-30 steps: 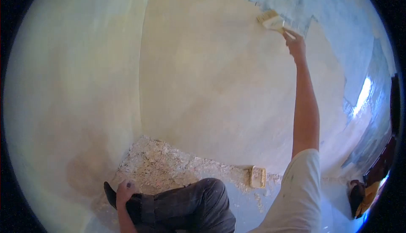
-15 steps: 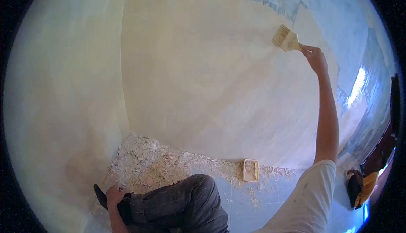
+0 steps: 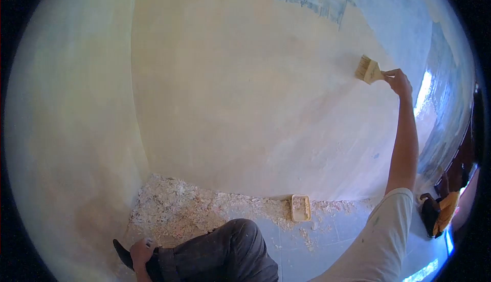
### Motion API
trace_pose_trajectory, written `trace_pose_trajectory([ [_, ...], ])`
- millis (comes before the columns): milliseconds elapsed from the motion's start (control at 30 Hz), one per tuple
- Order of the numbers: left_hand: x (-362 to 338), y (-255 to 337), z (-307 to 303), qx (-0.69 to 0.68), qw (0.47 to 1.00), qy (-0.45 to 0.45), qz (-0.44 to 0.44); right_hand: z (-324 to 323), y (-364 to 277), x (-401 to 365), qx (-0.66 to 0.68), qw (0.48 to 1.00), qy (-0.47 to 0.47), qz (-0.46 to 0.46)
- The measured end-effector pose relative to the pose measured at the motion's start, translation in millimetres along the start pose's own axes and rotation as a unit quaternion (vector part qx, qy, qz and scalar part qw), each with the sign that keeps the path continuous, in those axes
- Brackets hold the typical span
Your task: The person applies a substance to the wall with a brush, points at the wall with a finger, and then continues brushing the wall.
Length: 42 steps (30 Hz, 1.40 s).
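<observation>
My right hand (image 3: 400,83) is closed around the handle of a wide paintbrush (image 3: 372,71), its arm stretched up and to the right. The pale bristles point left and lie at or close to the cream-coated wall (image 3: 245,92); contact is hard to tell. Low on the left, my left hand (image 3: 141,253) rests by my dark shoe (image 3: 121,251), fingers curled in. What those fingers hold, if anything, is hidden.
A small rectangular tub (image 3: 300,215) stands on the floor at the wall's foot. Heaped scrapings (image 3: 179,208) fill the corner and trail right over blue-grey tiles (image 3: 335,231). Blue-grey patches (image 3: 445,77) show on the wall's upper right. Another person (image 3: 441,210) sits low at far right.
My right hand has moved the paintbrush right and down along the wall. The view has shifted slightly to the right. My left hand stays by the shoe.
</observation>
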State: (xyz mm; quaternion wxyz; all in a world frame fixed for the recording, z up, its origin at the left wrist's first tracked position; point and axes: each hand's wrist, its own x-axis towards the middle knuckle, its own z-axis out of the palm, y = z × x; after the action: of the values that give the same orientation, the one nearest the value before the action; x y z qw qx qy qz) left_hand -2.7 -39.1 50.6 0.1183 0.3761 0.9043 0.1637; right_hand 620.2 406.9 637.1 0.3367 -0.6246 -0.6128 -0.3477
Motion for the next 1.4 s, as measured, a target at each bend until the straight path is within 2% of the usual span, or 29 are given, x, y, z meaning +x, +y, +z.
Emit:
trace_pose_trajectory([
  [67,8,-12,16,-0.008,1.0,0.01,0.009,-7,2,6,0.01,0.999,-0.039,0.015],
  [133,8,-13,16,-0.012,1.0,0.018,0.021,-4,4,18,-0.022,0.998,-0.051,-0.012],
  [200,3,-9,17,0.025,0.997,0.068,0.024,-10,8,24,-0.176,0.978,-0.031,0.103],
  [233,3,-12,18,0.023,0.997,0.071,0.028,-8,20,29,-0.194,0.975,-0.037,0.103],
  [267,4,-17,22,0.035,0.997,0.063,0.037,-5,26,29,-0.194,0.975,-0.032,0.105],
  [333,13,-26,33,0.04,0.996,0.06,0.048,0,31,29,-0.142,0.974,0.016,0.176],
  [400,22,-35,46,0.05,0.999,0.001,0.013,-3,27,33,-0.125,0.976,0.021,0.177],
  [500,29,-36,46,0.041,0.998,-0.039,-0.008,-15,8,43,-0.097,0.981,-0.003,0.167],
  [533,15,-10,19,0.042,0.998,-0.041,-0.005,-21,3,50,-0.101,0.981,-0.004,0.168],
  [600,-23,64,-54,0.032,0.988,-0.131,-0.081,-31,-6,66,-0.064,0.974,-0.072,0.207],
  [700,-23,65,-52,0.021,0.987,-0.126,-0.092,-27,-7,95,-0.031,0.977,-0.025,0.21],
  [733,-21,60,-47,0.021,0.987,-0.128,-0.091,-33,-19,92,-0.034,0.977,-0.024,0.21],
  [800,-16,47,-36,-0.003,0.988,-0.115,-0.104,-44,-57,87,-0.044,0.975,0.072,0.208],
  [1000,-9,33,-29,0.055,0.992,-0.101,-0.047,-56,-167,105,-0.099,0.976,0.158,0.117],
  [1033,-11,32,-28,0.054,0.993,-0.091,-0.047,-61,-188,98,-0.103,0.976,0.166,0.096],
  [1067,-16,35,-26,0.064,0.997,-0.043,-0.025,-68,-208,92,-0.107,0.976,0.176,0.076],
  [1133,-15,31,-22,0.071,0.997,0.017,-0.006,-71,-240,98,-0.094,0.978,0.17,0.075],
  [1200,-10,24,-18,0.072,0.997,-0.036,-0.013,-74,-266,103,-0.084,0.981,0.162,0.068],
  [1267,-10,21,-16,0.058,0.998,-0.015,-0.012,-76,-291,102,-0.081,0.982,0.161,0.061],
  [1367,-11,19,-16,0.048,0.998,-0.034,-0.03,-87,-326,100,-0.075,0.984,0.16,0.039],
  [1400,-12,20,-17,0.051,0.999,-0.002,-0.002,-87,-336,102,-0.079,0.982,0.168,0.023],
])
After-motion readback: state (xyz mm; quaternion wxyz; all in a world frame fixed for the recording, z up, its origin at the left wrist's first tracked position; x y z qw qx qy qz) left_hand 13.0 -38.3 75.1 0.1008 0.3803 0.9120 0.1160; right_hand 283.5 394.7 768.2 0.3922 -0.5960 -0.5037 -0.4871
